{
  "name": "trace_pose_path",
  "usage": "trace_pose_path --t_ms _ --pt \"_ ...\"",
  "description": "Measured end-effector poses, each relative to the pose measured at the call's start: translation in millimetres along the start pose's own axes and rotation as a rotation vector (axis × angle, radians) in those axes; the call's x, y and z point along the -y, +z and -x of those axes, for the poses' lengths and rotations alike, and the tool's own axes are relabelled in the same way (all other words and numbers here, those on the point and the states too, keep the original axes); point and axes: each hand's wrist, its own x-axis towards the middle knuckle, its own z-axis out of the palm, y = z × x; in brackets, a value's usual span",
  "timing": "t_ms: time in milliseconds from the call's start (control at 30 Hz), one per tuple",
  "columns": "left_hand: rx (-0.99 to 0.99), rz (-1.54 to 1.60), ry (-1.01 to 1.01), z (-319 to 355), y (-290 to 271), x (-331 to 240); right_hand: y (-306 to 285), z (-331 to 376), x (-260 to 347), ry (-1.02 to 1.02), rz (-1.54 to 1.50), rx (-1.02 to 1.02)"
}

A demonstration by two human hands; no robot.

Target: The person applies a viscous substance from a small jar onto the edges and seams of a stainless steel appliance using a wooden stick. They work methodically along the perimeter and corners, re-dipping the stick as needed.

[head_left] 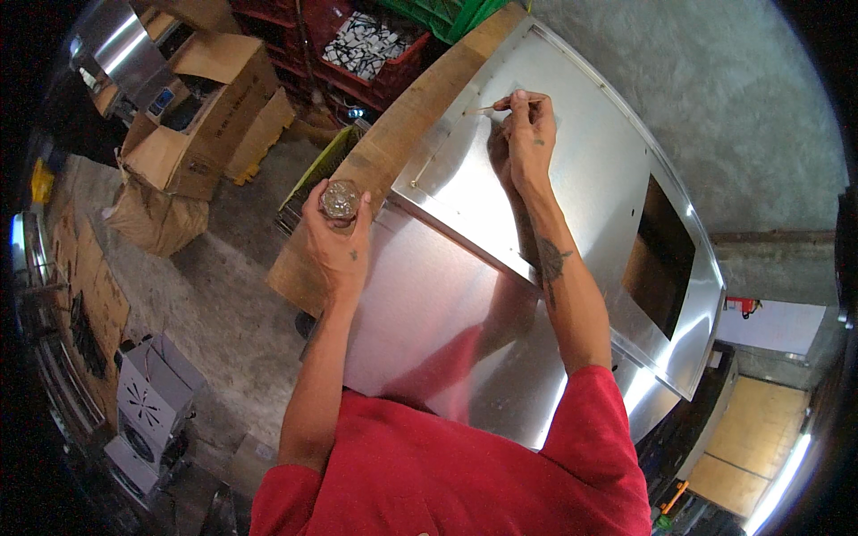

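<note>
A large shiny sheet-metal panel [594, 152] lies on the workbench before me, with a raised fold across it and a rectangular cutout at its right. My right hand [531, 138] is over its far part, pinching a slim brush-like stick [500, 104]. The thin tip points left, close to a small spot beside the panel's left edge; whether it touches the metal I cannot tell. Near the bench's left edge my left hand [341, 255] wraps round a small clear round jar [340, 200], its top facing up. What the jar contains is hard to make out.
A wooden board [384, 143] runs along the panel's left side. Beyond it stand a red crate [393, 79] of small white parts and a green crate [447, 16]. Cardboard boxes [201, 143] and a grey metal housing [159, 384] sit on the floor at left.
</note>
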Motion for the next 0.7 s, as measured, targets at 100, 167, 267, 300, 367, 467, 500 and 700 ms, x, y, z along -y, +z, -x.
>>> trace_pose_path --t_ms 100,167,267,300,367,467,500,700 --pt "-0.017 -0.011 0.022 -1.6 2.9 4.8 -6.8 -2.9 10.1 0.066 -0.042 -0.033" --pt "-0.011 0.012 -0.002 -1.5 2.9 5.8 -8.2 1.0 30.6 0.08 -0.058 -0.036" --pt "-0.014 0.054 -0.038 -0.4 1.3 5.0 6.2 25.0 75.7 0.108 -0.107 0.019" --pt "-0.013 0.07 -0.051 0.2 1.1 3.8 12.7 37.0 88.0 0.108 -0.106 0.048" --pt "0.007 0.07 -0.082 0.2 -0.8 0.4 28.3 65.0 108.1 0.114 -0.06 0.111" --pt "-0.006 0.007 -0.015 1.6 -4.4 -8.3 49.7 102.6 112.3 0.064 0.083 0.222" --pt "-0.02 0.019 0.016 2.2 -3.1 -0.4 58.9 112.8 110.2 -0.002 0.101 0.276" --pt "-0.013 0.071 0.132 2.2 -3.0 7.4 88.7 134.3 88.0 -0.335 0.297 0.44"
